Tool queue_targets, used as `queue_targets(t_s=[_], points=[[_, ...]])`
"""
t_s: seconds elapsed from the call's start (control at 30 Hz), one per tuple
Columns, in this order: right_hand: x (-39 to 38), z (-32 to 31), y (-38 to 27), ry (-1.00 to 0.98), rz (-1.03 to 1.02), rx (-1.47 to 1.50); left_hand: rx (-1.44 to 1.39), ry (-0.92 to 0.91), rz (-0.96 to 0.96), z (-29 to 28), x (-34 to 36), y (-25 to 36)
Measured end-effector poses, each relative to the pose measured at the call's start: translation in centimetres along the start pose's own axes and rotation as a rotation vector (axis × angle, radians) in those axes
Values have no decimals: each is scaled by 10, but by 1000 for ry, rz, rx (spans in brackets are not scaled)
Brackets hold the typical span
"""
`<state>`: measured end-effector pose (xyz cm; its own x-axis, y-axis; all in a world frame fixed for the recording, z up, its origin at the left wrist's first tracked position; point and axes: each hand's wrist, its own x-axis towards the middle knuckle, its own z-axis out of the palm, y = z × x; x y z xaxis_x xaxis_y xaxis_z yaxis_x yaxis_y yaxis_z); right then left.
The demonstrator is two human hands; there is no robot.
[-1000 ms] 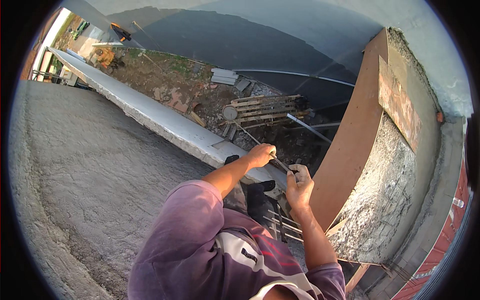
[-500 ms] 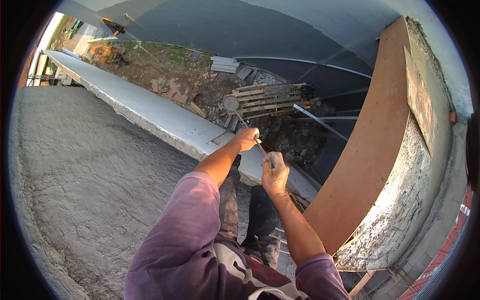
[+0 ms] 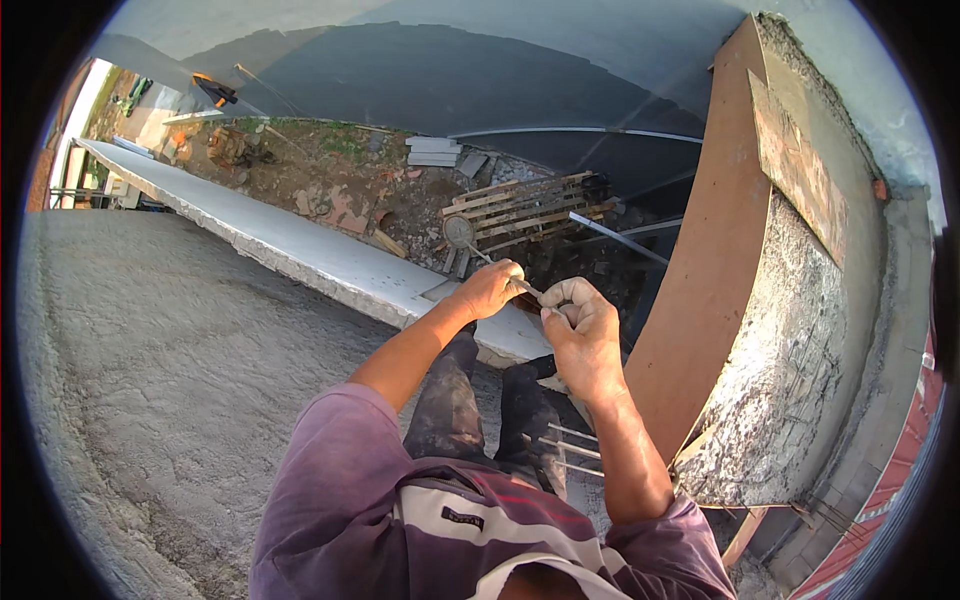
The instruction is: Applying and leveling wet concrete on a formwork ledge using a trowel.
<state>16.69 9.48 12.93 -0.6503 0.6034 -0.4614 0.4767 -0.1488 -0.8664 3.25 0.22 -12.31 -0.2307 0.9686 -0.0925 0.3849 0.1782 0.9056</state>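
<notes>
A thin rope (image 3: 478,253) runs up from a round, grey, bucket-like thing (image 3: 459,232) beyond the slab edge to my hands. Whether that round thing hangs or rests on the ground, I cannot tell. My left hand (image 3: 492,289) is closed around the rope. Just to its right, my right hand (image 3: 584,335) is raised with its fingers curled and pinched on the same rope. Both hands are out over a pale, rough-edged concrete ledge (image 3: 300,270).
Rough grey concrete (image 3: 180,330) spreads to my left. A curved brown board (image 3: 700,240) rises at right, beside rough cement (image 3: 780,370). Far below lie a wooden pallet (image 3: 540,208), pale blocks (image 3: 433,152) and rubble. Thin rods (image 3: 570,448) stick out by my legs.
My right hand has turned and shifted to the right along the rope, its fingers now more curled. My left hand stays closed on the rope. The view has tilted slightly.
</notes>
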Motion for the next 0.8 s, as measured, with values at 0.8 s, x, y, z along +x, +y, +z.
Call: queue_targets(t_s=[0.8], points=[[25,-43,124,177,-339,186,-319,122,608,-144,85,438]])
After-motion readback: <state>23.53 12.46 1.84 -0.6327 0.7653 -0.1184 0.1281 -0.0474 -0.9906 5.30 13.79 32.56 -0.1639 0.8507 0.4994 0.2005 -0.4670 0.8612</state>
